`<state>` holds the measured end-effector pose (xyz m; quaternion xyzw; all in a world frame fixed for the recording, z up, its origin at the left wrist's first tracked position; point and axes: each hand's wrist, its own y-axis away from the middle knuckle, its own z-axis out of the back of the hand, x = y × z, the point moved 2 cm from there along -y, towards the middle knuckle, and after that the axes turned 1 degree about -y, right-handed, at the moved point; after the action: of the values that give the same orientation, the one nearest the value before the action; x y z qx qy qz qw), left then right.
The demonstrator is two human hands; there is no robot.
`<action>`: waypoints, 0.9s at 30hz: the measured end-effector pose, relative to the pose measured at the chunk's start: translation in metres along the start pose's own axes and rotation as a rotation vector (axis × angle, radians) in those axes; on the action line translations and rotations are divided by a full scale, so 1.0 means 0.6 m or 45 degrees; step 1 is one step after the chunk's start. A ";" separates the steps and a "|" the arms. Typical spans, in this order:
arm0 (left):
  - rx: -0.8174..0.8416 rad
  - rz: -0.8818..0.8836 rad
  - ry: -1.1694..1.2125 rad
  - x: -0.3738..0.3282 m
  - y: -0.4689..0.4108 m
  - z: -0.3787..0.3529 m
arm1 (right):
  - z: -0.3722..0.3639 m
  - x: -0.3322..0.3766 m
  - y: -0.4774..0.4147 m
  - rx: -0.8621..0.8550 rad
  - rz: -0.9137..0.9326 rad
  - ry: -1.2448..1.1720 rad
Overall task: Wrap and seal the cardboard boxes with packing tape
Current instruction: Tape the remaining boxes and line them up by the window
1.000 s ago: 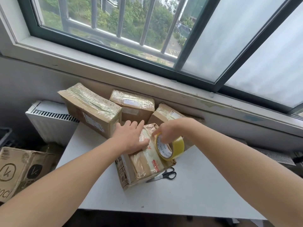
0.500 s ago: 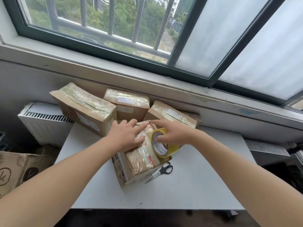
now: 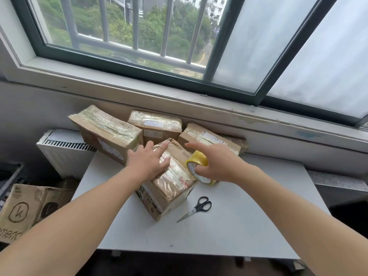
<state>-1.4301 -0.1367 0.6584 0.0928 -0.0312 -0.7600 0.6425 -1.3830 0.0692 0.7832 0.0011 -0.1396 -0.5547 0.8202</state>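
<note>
Box (image 3: 171, 196) mid-table, tape (image 3: 199, 157) at its right edge
Left hand (image 3: 148, 162) lies flat on the box top; right hand (image 3: 216, 166) grips the tape; scissors (image 3: 196, 208) near its front corner, other boxes (image 3: 107, 128) crowd the table (image 3: 239, 226) far edge

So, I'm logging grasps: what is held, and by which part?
Right hand grips the tape roll over its rim; left hand presses flat on the box.
</note>
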 end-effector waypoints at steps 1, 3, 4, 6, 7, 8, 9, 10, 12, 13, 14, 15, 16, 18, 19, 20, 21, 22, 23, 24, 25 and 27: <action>0.002 0.003 0.000 0.000 0.000 0.001 | -0.002 -0.006 0.015 0.054 -0.005 0.058; -0.001 0.003 0.003 -0.001 0.002 0.002 | -0.026 -0.023 0.045 0.153 -0.043 0.163; -0.007 0.000 0.007 -0.001 0.004 0.003 | -0.042 -0.032 0.058 0.183 -0.067 0.190; -0.018 -0.006 0.004 -0.001 0.005 0.003 | -0.076 -0.050 0.078 0.207 -0.110 0.201; -0.025 -0.010 -0.006 -0.001 0.005 0.003 | -0.089 -0.057 0.085 0.209 -0.128 0.203; -0.033 -0.013 -0.008 -0.003 0.005 0.003 | -0.101 -0.063 0.087 0.214 -0.136 0.211; -0.038 -0.017 -0.008 -0.005 0.006 0.001 | -0.112 -0.068 0.088 0.218 -0.139 0.212; -0.043 -0.019 -0.010 -0.007 0.007 -0.001 | -0.122 -0.072 0.088 0.215 -0.140 0.207; -0.048 -0.022 -0.035 -0.008 0.008 -0.004 | -0.140 -0.079 0.086 0.196 -0.133 0.195; -0.053 -0.034 -0.058 -0.008 0.007 -0.003 | -0.148 -0.083 0.085 0.187 -0.131 0.184; -0.055 -0.062 -0.092 -0.011 0.005 -0.001 | -0.157 -0.088 0.084 0.179 -0.131 0.173; -0.046 -0.108 -0.141 -0.018 0.003 0.001 | -0.164 -0.093 0.085 0.173 -0.130 0.167; -0.025 -0.180 -0.189 -0.030 0.003 0.003 | -0.171 -0.097 0.087 0.170 -0.127 0.168; 0.053 -0.357 -0.230 -0.061 0.009 0.004 | -0.182 -0.105 0.092 0.146 -0.124 0.174; 0.101 -0.429 -0.230 -0.077 0.015 0.000 | -0.187 -0.109 0.094 0.129 -0.123 0.176; 0.136 -0.473 -0.218 -0.090 0.021 -0.005 | -0.191 -0.113 0.096 0.118 -0.119 0.175; 0.149 -0.497 -0.200 -0.097 0.025 -0.011 | -0.195 -0.115 0.097 0.111 -0.111 0.172; 0.153 -0.507 -0.186 -0.100 0.026 -0.015 | -0.199 -0.117 0.096 0.100 -0.107 0.162; 0.165 -0.508 -0.182 -0.101 0.024 -0.015 | -0.201 -0.119 0.095 0.089 -0.113 0.145; 0.181 -0.503 -0.183 -0.100 0.023 -0.015 | -0.202 -0.121 0.093 0.083 -0.120 0.125; 0.190 -0.497 -0.188 -0.099 0.022 -0.014 | -0.201 -0.122 0.091 0.084 -0.124 0.104; 0.162 -0.499 -0.215 -0.104 0.027 -0.014 | -0.198 -0.121 0.089 0.090 -0.132 0.076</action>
<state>-1.4031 -0.0778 0.6590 0.0735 -0.1139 -0.8719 0.4705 -1.3321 0.1378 0.6605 0.0537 -0.1343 -0.5910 0.7936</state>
